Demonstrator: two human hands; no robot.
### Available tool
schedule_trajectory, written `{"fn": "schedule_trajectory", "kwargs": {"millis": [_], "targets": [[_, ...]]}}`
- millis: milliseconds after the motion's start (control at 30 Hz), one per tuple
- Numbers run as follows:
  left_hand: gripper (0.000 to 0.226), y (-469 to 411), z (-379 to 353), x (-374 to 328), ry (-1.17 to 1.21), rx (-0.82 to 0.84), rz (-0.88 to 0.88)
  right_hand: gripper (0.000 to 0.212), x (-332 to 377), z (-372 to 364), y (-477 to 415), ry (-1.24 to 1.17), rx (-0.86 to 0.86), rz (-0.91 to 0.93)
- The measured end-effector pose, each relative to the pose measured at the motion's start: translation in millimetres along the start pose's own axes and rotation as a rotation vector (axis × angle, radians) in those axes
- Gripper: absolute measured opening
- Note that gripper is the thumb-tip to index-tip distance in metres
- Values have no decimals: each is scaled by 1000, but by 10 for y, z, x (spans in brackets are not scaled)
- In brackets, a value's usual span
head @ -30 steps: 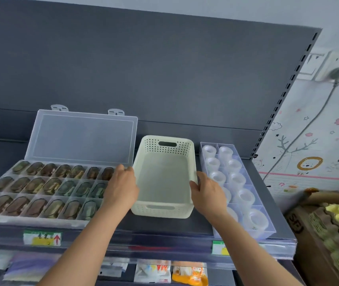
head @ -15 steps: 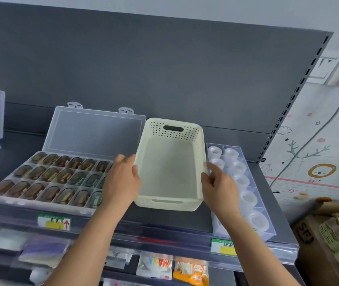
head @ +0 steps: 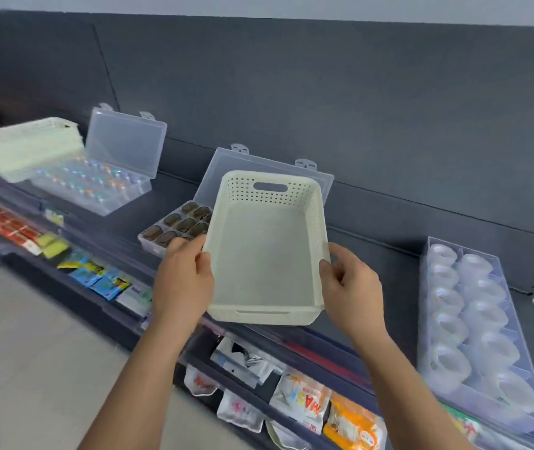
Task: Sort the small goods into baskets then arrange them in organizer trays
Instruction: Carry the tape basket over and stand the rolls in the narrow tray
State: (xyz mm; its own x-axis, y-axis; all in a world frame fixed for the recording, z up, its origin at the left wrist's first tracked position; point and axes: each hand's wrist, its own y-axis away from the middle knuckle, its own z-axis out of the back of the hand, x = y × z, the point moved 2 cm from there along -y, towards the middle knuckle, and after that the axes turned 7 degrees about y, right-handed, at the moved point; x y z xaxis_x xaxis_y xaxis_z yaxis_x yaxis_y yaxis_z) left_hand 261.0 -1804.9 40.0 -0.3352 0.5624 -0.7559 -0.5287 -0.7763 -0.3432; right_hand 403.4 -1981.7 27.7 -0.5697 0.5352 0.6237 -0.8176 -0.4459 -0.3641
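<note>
The empty cream basket (head: 267, 254) had risen off the shelf (head: 389, 251) and swung leftward. The left hand (head: 184, 280) and right hand (head: 351, 292) gripped its long side rims, holding it aloft; it looked light, stiff, best held there.

Dark shelf (head: 379, 245) with organizer trays (head: 105, 205)

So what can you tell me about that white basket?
The basket is cream plastic, rectangular, with perforated upper walls, a slot handle at each short end, and nothing inside. It is held up, open top tilted toward the camera. The left hand grips its left rim and the right hand its right rim.
</note>
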Motion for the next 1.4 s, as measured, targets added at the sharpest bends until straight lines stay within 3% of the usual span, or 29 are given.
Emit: {"fn": "schedule_trajectory", "kwargs": {"millis": [567,1033,1133,1400], "targets": [[27,-684,1927,1918,-62,-284,213,20,2170,-2101,-227,-141,223,305],[28,-1635,3023,3278,-132,-347,277,26,3654,-3585,-587,-169,368,333],[28,-2000,3149,3480,-134,-358,258,21,3891,-3892,-832,-175,361,336],[33,-3217,3472,3962,-69,-380,173,34,4558,-4678,-1658,-193,300,329]]}}
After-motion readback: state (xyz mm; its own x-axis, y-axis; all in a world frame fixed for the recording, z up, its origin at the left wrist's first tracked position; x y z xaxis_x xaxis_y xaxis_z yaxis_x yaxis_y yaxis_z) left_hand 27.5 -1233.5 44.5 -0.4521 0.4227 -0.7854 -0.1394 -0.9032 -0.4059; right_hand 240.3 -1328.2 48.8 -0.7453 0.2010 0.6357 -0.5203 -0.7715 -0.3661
